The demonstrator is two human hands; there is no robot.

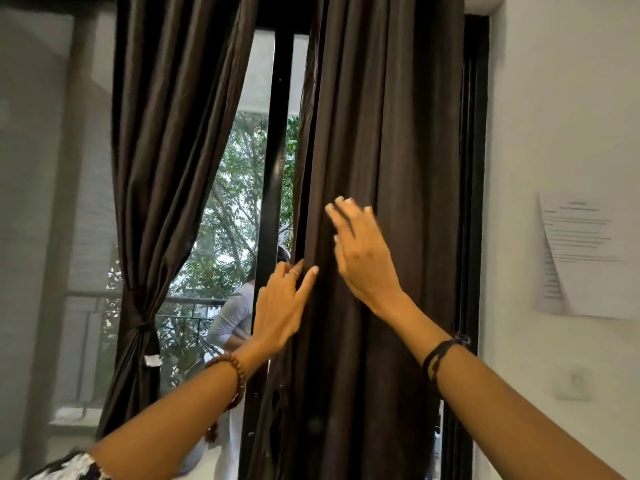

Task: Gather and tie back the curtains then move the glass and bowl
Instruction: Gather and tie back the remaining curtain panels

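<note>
Two dark brown curtains hang over a window. The left curtain [166,161] is gathered and tied at its lower part by a tie-back [140,325]. The right curtain [384,133] hangs loose and straight. My left hand [282,306] reaches the inner edge of the right curtain, its fingers around that edge and the thumb on the front of the fabric. My right hand [362,251] is open in front of the same curtain's folds, fingers straight and blurred. No glass or bowl is in view.
A black window frame [277,150] stands between the curtains, with trees and a person outside behind the glass. A white wall on the right carries a taped paper sheet [585,254] and a switch plate [573,382]. The right curtain has small holes near its bottom.
</note>
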